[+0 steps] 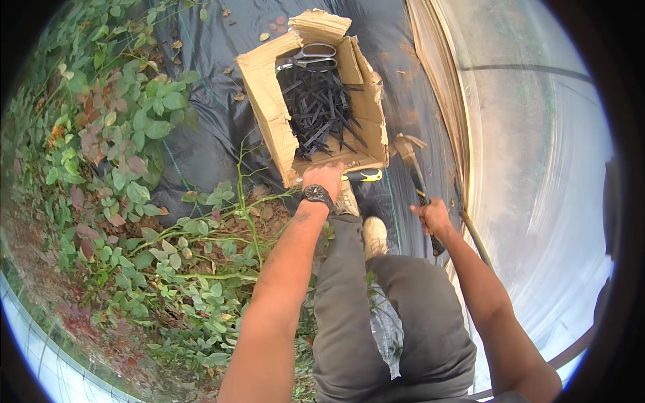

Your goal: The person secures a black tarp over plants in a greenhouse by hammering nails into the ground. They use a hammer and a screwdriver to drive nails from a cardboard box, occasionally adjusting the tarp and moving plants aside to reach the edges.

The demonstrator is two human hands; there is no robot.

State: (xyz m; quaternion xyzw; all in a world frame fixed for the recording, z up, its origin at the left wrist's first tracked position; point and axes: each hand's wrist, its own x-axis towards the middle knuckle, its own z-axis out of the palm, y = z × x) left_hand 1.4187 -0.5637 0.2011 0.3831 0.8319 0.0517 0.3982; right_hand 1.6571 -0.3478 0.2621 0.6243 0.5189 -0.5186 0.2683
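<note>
My left hand (324, 178), with a dark watch at its wrist, is closed on the near edge of an open cardboard box (269, 107). Many black plastic stakes (321, 114) lie heaped inside the box. Near its far end rests a pair of scissors (314, 56) with grey and black handles. Just right of my left hand, a yellow and black handle (364, 176) shows at the box's near edge; the rest of that tool is hidden. My right hand (433, 216) grips a claw hammer (411, 158) by its dark handle, head pointing away from me.
Leafy plants (148, 121) crowd the left side, with thin green stems reaching toward my left forearm. Black ground sheeting (208, 87) lies beneath the box. A translucent plastic wall (531, 148) rises on the right. My shoes (375, 236) stand just behind the box.
</note>
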